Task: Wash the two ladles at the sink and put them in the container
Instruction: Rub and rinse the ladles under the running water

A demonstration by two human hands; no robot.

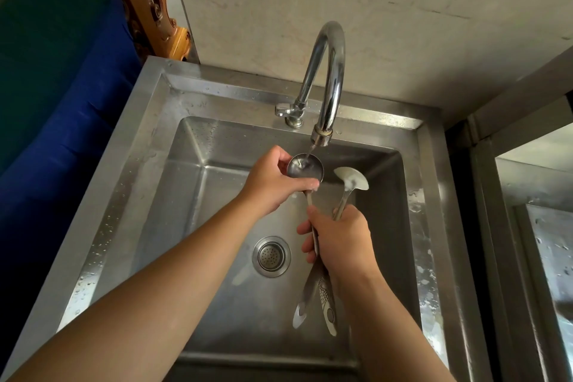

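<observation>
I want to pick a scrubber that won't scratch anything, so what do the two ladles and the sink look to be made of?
Both ladles look like metal, likely stainless steel. The left ladle, under the tap, has a shiny, mirror-like bowl. The right ladle looks duller, though white soap film covers its bowl; one handle end bears a leaf-like pattern. The sink looks like brushed stainless steel: grey, softly reflective and beaded with water drops.

Two bare forearms come in from the near edge, each ending in a bare hand: the left hand (273, 184) and the right hand (339, 239). No sleeve shows on either arm. Fingers are plain, with short nails.
</observation>
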